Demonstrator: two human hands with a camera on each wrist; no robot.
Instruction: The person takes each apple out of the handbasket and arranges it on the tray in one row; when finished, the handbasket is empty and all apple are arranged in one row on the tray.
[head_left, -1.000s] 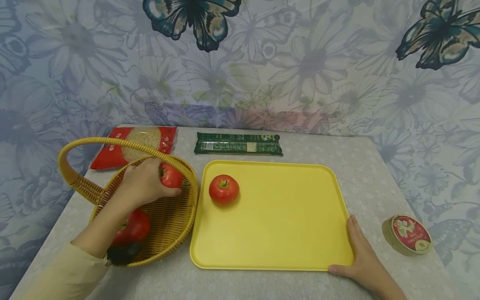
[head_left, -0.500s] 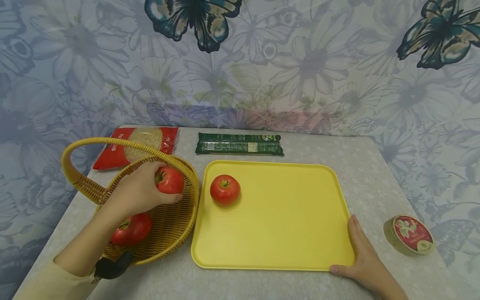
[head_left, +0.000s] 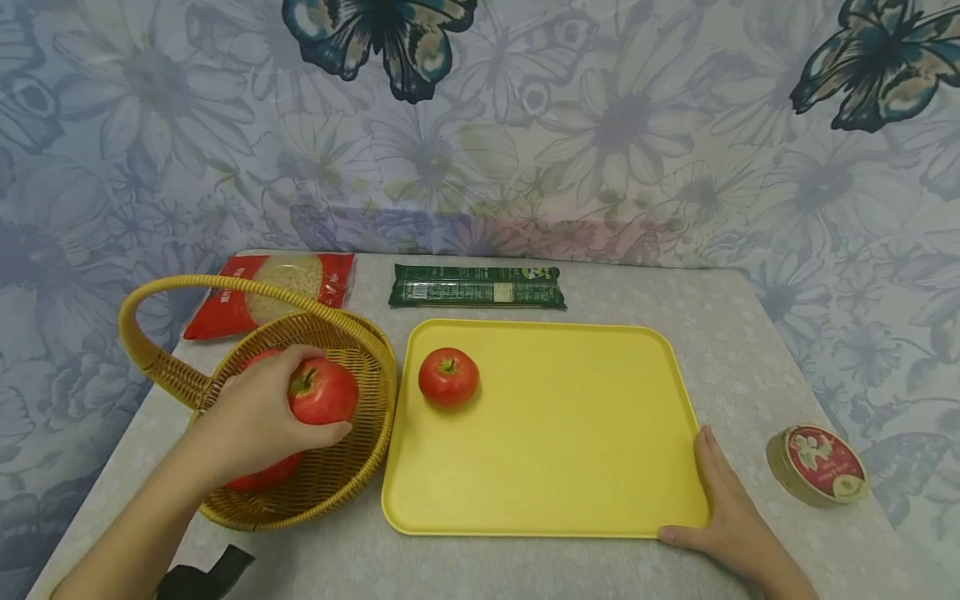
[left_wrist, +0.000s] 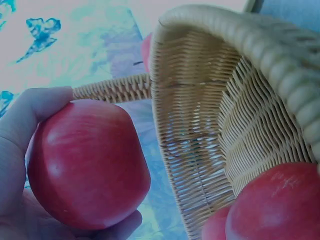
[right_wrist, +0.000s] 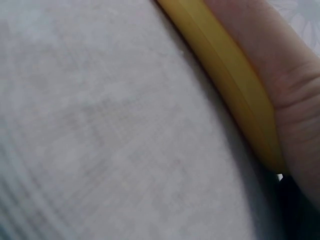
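Head view: grey tabletop (head_left: 637, 293) under yellow tray (head_left: 570, 433); butterfly-patterned wall (head_left: 525, 158) behind.

No wording can be read with certainty; the print is too small or blurred. The green packet (head_left: 477, 287) carries lines of light lettering, a barcode (head_left: 419, 292) toward its left end, its digits illegible, a pale rectangular panel (head_left: 503, 293) right of the middle with print too fine to make out, and a small coloured picture (head_left: 537, 273) near the upper right. On the red plastic bag (head_left: 282, 288), pale characters stand on the red parts either side of the clear window, none of them legible. The red label (head_left: 825, 460) on top of the round flat container (head_left: 817, 467) bears a pale design with a line of blurred lettering below it and a yellowish round mark at its lower right
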